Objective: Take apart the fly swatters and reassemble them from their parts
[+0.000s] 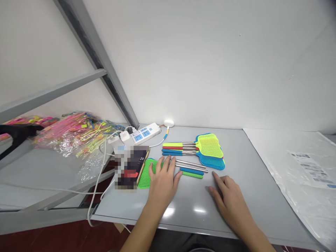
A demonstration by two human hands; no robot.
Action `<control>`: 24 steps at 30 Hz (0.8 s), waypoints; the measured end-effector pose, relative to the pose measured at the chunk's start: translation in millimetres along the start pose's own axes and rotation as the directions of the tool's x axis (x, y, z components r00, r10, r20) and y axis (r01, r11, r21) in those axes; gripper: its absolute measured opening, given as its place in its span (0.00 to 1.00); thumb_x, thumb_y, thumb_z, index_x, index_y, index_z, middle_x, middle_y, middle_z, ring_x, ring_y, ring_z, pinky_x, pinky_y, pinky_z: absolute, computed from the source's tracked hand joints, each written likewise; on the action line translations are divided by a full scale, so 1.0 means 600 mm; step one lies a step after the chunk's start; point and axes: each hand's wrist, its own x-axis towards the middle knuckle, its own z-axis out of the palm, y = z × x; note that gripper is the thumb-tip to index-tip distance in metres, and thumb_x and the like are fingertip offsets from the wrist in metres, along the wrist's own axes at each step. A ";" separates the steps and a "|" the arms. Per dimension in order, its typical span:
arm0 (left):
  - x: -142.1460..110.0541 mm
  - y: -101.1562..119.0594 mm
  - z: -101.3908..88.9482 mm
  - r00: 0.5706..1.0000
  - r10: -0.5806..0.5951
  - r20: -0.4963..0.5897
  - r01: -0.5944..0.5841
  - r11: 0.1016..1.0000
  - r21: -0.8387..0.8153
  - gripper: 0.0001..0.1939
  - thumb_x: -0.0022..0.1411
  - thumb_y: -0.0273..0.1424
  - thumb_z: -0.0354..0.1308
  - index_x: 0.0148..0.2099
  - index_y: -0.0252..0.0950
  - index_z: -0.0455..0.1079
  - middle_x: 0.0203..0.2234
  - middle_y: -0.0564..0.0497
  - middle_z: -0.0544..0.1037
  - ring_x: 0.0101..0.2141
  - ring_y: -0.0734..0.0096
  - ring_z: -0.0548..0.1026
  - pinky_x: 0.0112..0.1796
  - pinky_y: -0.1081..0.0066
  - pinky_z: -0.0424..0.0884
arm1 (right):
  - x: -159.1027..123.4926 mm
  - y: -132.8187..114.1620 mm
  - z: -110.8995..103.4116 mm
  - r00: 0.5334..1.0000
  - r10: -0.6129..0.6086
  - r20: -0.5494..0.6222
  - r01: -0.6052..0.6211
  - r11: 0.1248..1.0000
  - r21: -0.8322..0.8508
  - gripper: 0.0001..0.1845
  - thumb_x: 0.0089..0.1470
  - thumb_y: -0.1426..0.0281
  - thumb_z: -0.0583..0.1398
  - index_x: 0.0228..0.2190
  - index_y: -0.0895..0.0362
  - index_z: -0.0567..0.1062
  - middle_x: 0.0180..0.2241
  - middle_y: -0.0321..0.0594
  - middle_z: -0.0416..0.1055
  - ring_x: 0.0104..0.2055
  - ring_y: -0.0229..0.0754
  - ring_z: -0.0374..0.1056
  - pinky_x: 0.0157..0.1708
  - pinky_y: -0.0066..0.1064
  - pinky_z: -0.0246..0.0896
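Note:
My left hand (164, 178) lies with fingers spread over the near ends of two metal rods (189, 164) and beside a green mesh fly swatter head (145, 175); whether it presses on them I cannot tell. Something blue shows at the edge under the green head. Just right of that hand are a blue handle (191, 170) and a green handle (193, 175), side by side. My right hand (227, 192) rests near the rods' right ends, index finger and thumb apart, holding nothing. Behind lies a stack of fly swatters (210, 145) with yellow, red and blue handles.
A phone (133, 164), partly blurred out, lies left of the green head. Behind it are a power strip (145, 133) with cables and a white round device (168, 123). A white plastic bag (296, 168) covers the right side. Bagged colourful items (78, 129) fill the left shelf.

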 end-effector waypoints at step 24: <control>0.005 0.015 -0.002 0.992 0.120 0.026 -0.118 0.991 -0.062 0.16 0.69 0.38 0.52 0.55 0.42 0.70 0.54 0.48 0.75 0.55 0.50 0.66 0.58 0.40 0.48 | 0.028 -0.038 0.001 1.000 0.024 0.003 -0.023 0.991 -0.131 0.31 0.65 0.57 0.51 0.61 0.64 0.61 0.39 0.47 0.66 0.42 0.51 0.60 0.39 0.42 0.57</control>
